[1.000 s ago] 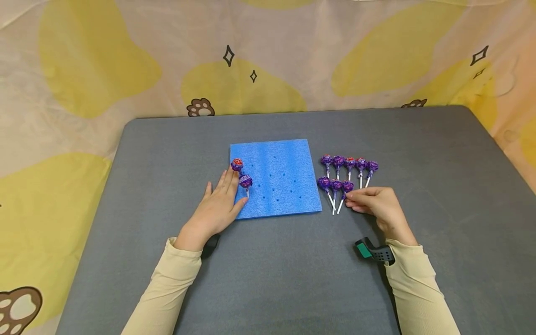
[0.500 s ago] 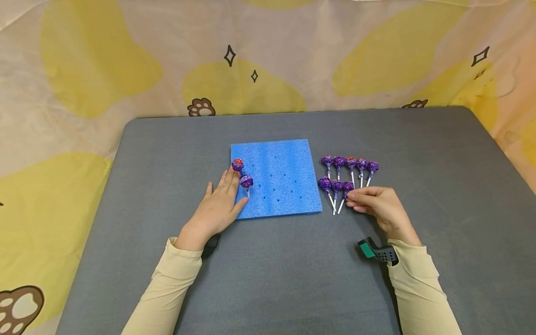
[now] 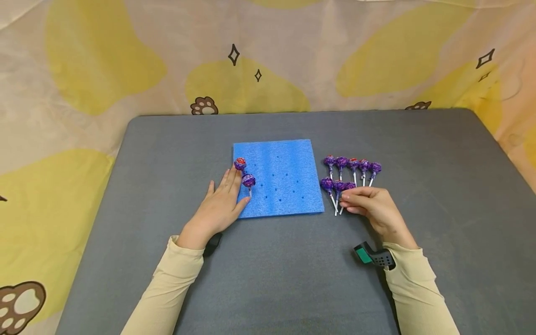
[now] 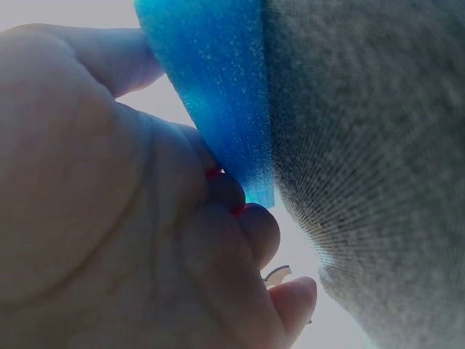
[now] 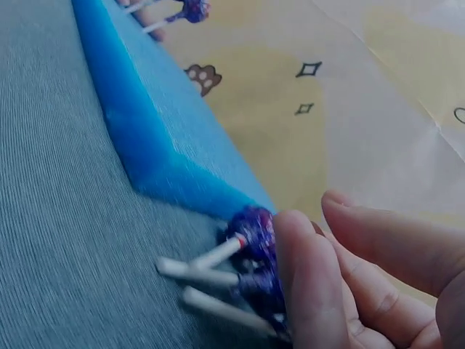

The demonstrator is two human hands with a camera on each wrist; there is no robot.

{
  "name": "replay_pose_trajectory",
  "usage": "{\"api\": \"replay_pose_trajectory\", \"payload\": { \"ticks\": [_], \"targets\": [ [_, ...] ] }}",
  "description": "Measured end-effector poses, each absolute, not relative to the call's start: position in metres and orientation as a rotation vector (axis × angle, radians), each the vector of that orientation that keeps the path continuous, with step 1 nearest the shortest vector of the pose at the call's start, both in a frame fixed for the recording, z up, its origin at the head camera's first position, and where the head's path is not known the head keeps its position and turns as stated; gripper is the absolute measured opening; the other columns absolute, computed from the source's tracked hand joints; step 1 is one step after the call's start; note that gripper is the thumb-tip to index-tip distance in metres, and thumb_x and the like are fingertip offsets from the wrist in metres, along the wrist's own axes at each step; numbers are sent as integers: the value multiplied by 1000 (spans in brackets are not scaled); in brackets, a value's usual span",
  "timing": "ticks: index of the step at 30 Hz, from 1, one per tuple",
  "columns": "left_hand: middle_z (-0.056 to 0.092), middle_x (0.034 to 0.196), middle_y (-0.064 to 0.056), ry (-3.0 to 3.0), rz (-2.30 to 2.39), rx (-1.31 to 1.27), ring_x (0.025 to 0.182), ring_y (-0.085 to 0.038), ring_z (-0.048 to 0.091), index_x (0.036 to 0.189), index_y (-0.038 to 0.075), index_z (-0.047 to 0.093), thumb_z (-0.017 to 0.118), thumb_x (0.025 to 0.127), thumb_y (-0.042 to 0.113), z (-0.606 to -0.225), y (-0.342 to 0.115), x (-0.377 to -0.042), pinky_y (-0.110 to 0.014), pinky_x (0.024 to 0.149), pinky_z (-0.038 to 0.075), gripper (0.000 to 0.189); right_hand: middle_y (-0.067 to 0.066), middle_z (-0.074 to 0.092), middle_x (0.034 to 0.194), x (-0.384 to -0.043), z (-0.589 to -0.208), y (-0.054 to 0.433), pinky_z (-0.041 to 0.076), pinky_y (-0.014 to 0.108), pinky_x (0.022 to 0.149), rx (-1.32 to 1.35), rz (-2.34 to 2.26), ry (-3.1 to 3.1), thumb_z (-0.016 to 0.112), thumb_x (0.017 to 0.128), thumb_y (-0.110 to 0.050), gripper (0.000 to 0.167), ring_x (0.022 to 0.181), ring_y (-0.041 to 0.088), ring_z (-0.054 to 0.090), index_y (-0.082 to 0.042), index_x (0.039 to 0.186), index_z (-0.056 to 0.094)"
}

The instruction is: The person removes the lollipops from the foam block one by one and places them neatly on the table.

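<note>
A blue foam block [image 3: 289,156] dotted with small holes lies on the table. Two purple-wrapped lollipops, a rear one [image 3: 240,163] and a nearer one [image 3: 249,180], stand in its left side. My left hand [image 3: 219,204] rests against the block's left edge with fingers straight; the left wrist view shows its fingertips by the foam side [image 4: 225,94]. To the right of the block, my right hand [image 3: 370,204] reaches over the front row of lollipops [image 3: 326,184], partly covering the rightmost one. In the right wrist view its thumb and finger stand apart, beside the lollipop sticks [image 5: 211,276].
Behind the front row lies a back row of several purple lollipops [image 3: 353,164], heads pointing away. The grey table [image 3: 284,270] runs back to a patterned yellow and cream cloth [image 3: 289,56]. A black wrist strap [image 3: 374,256] sits on my right wrist.
My right hand has shifted slightly left, from beside the front row's rightmost lollipop to partly over it. My left hand stays at the block's edge. The head view has drifted slightly.
</note>
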State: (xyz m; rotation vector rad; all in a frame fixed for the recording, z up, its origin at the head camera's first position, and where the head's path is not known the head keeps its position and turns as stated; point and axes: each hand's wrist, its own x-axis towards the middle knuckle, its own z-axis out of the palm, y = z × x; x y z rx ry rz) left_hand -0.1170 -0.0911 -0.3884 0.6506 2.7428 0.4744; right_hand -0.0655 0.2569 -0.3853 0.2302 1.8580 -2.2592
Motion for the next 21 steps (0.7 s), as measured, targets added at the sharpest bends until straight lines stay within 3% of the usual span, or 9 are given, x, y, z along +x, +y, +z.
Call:
{"api": "replay_pose_trajectory", "payload": {
  "ticks": [10, 14, 18, 21],
  "targets": [
    [-4, 156, -13, 2735, 481, 630, 143, -28, -2, 150, 1, 5, 37, 101, 38, -387, -92, -115, -58, 110, 2, 69, 5, 72, 81, -73, -384, 224, 54, 23, 66, 178, -2211, 1875, 60, 87, 8, 19, 73, 13, 70, -7, 86, 73],
    [-5, 157, -13, 2732, 478, 630, 143, -28, -3, 150, 2, 4, 36, 101, 38, -386, -92, -115, -58, 110, 1, 69, 5, 72, 81, -80, -385, 207, 55, 24, 67, 157, -2166, 1888, 62, 85, 7, 11, 74, 13, 70, 6, 94, 69],
    [-4, 157, -12, 2733, 465, 634, 143, -27, -3, 150, 3, 4, 36, 101, 39, -385, -91, -115, -58, 110, 2, 69, 5, 71, 80, -85, -383, 192, 55, 26, 69, 136, -2115, 1923, 65, 84, 6, 27, 75, 12, 69, 21, 105, 59],
    [-5, 157, -12, 2730, 461, 629, 143, -27, -4, 150, 3, 4, 35, 101, 40, -384, -91, -115, -58, 110, 1, 69, 3, 71, 81, -88, -381, 183, 55, 27, 70, 118, -2086, 1944, 66, 84, 4, 32, 74, 12, 69, 23, 108, 55]
  ]
}}
